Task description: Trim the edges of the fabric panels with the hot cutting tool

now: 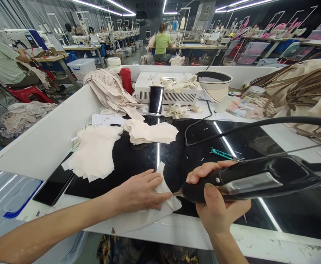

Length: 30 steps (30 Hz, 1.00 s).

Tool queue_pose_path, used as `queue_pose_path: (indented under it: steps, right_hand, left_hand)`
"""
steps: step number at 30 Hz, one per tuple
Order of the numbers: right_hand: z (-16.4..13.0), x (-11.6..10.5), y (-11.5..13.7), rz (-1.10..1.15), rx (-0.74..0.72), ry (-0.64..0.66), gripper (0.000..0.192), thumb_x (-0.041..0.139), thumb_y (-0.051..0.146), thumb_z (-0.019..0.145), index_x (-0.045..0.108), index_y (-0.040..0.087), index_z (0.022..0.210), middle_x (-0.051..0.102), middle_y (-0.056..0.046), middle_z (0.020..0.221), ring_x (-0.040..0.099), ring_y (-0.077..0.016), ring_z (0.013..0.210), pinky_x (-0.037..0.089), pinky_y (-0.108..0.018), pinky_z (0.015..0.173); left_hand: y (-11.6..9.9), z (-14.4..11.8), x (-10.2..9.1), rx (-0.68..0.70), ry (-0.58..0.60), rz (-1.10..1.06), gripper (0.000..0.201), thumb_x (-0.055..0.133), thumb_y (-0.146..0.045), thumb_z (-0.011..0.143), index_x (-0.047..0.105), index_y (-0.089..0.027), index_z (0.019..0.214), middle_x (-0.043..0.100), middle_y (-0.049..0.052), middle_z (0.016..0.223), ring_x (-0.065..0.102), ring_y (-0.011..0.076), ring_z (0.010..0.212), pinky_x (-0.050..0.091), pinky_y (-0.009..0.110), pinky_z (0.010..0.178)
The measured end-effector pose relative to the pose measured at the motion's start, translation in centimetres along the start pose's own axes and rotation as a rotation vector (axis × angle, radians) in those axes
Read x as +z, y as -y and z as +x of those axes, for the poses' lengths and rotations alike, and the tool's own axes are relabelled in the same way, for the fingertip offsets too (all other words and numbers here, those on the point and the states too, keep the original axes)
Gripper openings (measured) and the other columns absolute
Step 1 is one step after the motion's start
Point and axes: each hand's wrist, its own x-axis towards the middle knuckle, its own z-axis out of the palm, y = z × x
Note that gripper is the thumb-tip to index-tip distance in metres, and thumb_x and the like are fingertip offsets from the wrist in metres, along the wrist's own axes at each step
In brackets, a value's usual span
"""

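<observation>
My left hand (145, 190) lies flat with its fingers stretched out, pressing down a small cream fabric piece (164, 186) at the front of the black glossy board. Part of the cloth is hidden under the palm. My right hand (217, 205) is closed round a black corded hand tool (245, 179) with a thin metal tip. The tip meets the fabric's right edge, close to my left fingertips. Beyond my hands lie two piles of cut cream fabric pieces, a left pile (94, 150) and a middle pile (151, 132).
Teal thread snips (223, 153) lie behind the tool, whose black cable (281, 123) arches rightward. A phone (54, 183) rests at the left, another phone (155, 99) leans against a white vented box (167, 88). A red bottle (125, 80) and a round bin (214, 84) stand behind.
</observation>
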Motion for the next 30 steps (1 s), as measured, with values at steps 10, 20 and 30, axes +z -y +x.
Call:
queue_pose_path:
  steps: [10, 20, 30]
  right_hand:
    - [0.7, 0.6, -0.6, 0.02, 0.01, -0.052, 0.033, 0.091, 0.028, 0.09, 0.071, 0.028, 0.116, 0.073, 0.004, 0.085, 0.068, -0.0157, 0.065, 0.062, -0.032, 0.062]
    - [1.2, 1.4, -1.1, 0.023, 0.046, -0.089, 0.033, 0.092, 0.027, 0.086, 0.071, 0.027, 0.111, 0.073, 0.005, 0.082, 0.068, -0.0147, 0.062, 0.062, -0.031, 0.06]
    - [1.5, 1.9, -1.6, 0.045, 0.051, -0.087, 0.034, 0.093, 0.024, 0.088, 0.071, 0.027, 0.113, 0.075, 0.004, 0.082, 0.068, -0.013, 0.063, 0.065, -0.029, 0.064]
  left_hand:
    - [-0.4, 0.1, 0.1, -0.03, -0.028, -0.022, 0.04, 0.078, -0.046, 0.112, 0.069, -0.026, 0.145, 0.067, 0.013, 0.124, 0.065, 0.0289, 0.13, 0.056, 0.044, 0.118]
    - [-0.5, 0.1, 0.8, -0.05, -0.052, -0.059, 0.036, 0.077, -0.044, 0.112, 0.069, -0.027, 0.144, 0.066, 0.011, 0.123, 0.064, 0.0276, 0.129, 0.056, 0.042, 0.115]
    - [-0.9, 0.1, 1.0, -0.082, -0.093, -0.128, 0.036, 0.08, -0.04, 0.11, 0.073, -0.026, 0.142, 0.063, 0.013, 0.125, 0.066, 0.0294, 0.127, 0.06, 0.046, 0.112]
